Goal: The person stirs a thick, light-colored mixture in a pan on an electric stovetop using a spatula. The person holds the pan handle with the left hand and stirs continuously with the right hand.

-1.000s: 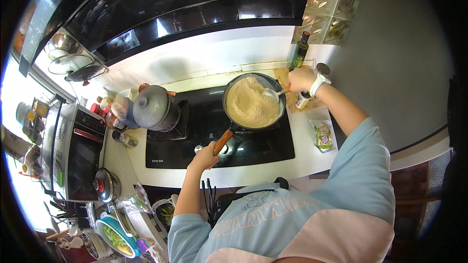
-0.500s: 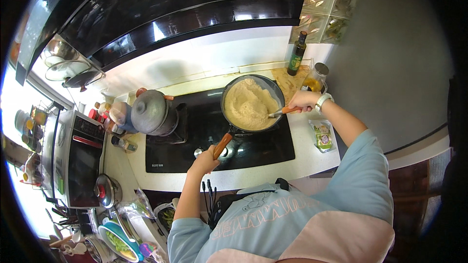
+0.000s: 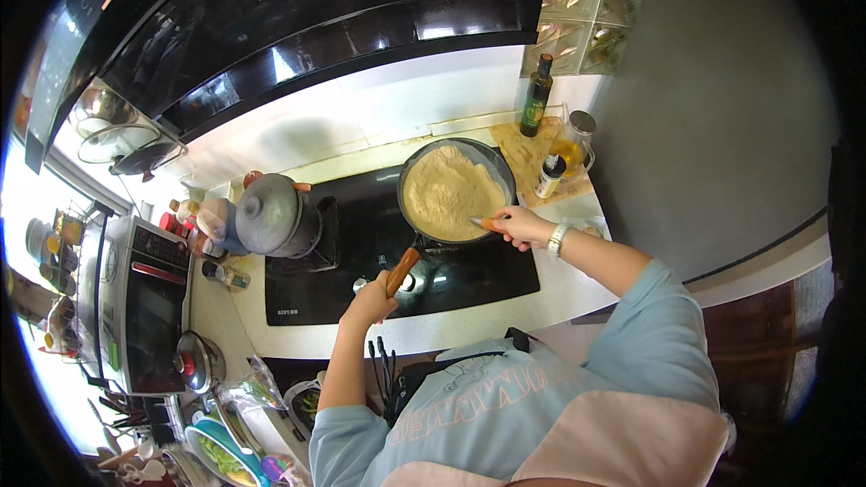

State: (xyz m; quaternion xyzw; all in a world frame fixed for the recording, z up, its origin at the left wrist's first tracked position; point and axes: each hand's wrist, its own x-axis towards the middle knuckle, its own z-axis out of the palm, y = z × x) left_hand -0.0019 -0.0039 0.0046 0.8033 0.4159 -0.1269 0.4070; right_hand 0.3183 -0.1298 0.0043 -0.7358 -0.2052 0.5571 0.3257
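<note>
My left hand (image 3: pixel 373 299) grips the wooden handle (image 3: pixel 404 266) of a dark pan (image 3: pixel 501 162), which holds pale tan powder or crumbly mixture (image 3: pixel 445 185) heaped toward the back. My right hand (image 3: pixel 525 227) is closed on the orange-handled utensil (image 3: pixel 489 222), whose metal end rests in the mixture near the front right of the pan. The black cooktop (image 3: pixel 325 298) lies under the pan. Right of it stand a dark green bottle (image 3: pixel 534 101), a glass pitcher of yellow liquid (image 3: pixel 573 140) and a small jar (image 3: pixel 548 180).
A grey lidded pot (image 3: pixel 275 216) sits on the left burner, with bottles (image 3: pixel 185 216) beside it. A microwave (image 3: pixel 149 307), a small lidded pot (image 3: pixel 198 362) and a bowl of greens (image 3: pixel 221 453) crowd the left. A black range hood (image 3: pixel 316 0) hangs above; a grey panel (image 3: pixel 713 126) borders the right.
My right hand has come down and toward me from the pan's right side, moving the utensil to its front. My left hand keeps its hold. The view has shifted slightly.
</note>
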